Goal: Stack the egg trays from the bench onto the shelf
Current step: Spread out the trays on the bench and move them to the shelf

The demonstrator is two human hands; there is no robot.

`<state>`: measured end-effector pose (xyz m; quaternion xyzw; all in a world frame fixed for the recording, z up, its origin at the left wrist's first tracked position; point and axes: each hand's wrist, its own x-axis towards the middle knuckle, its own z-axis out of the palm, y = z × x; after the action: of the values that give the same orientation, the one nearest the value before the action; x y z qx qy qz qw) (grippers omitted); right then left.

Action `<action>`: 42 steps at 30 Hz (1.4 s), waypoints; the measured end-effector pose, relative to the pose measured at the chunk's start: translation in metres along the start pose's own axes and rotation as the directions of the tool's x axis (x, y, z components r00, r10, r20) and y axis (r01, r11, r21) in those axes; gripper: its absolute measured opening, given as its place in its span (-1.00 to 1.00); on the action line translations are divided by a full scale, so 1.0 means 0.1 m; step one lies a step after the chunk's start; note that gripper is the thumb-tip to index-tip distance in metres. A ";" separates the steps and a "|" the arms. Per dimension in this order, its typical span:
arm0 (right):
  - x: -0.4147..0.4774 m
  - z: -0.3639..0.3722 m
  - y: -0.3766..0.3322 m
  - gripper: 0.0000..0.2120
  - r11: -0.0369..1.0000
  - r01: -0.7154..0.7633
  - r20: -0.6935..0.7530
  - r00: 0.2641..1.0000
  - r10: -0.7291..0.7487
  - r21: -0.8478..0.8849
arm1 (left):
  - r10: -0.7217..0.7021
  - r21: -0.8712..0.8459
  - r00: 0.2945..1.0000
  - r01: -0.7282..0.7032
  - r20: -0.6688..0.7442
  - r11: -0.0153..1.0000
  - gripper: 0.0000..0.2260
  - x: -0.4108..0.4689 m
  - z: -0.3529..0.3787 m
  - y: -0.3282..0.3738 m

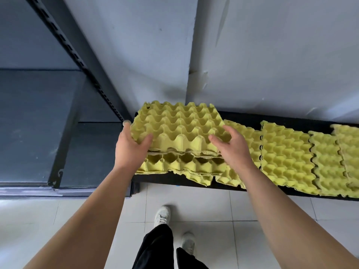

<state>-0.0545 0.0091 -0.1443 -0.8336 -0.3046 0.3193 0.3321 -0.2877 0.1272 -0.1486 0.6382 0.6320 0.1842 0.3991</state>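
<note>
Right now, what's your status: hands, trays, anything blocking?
Left hand grips left edge of top egg tray; right hand holds its right side. Tray atop left pile on bench. Nothing between it and shelf.

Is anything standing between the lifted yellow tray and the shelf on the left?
Only the dark slotted metal upright stands between the yellow moulded-pulp egg tray, held by left hand and right hand, and the dark grey shelf board.
</note>
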 end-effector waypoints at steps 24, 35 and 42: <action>-0.18 -0.18 -0.08 -0.20 0.997 -0.069 -0.040 0.997 0.071 0.040 | 0.006 -0.044 0.995 -0.002 0.100 0.999 -0.31 -0.08 -0.08 0.06; -0.41 -0.13 0.23 -0.17 1.000 -0.004 -0.001 1.000 0.004 -0.006 | 0.021 -0.117 0.991 -0.006 0.132 0.993 -0.37 -0.43 0.05 -0.26; -0.25 0.14 0.63 -0.15 0.997 -0.077 0.025 0.997 0.077 -0.028 | -0.089 -0.179 0.977 0.124 0.192 0.976 -0.16 -0.33 0.38 -0.63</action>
<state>-0.0614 -0.0416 -0.1916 -0.8448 -0.2809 0.3386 0.3045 -0.3051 0.0777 -0.2098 0.5765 0.6056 0.1626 0.5238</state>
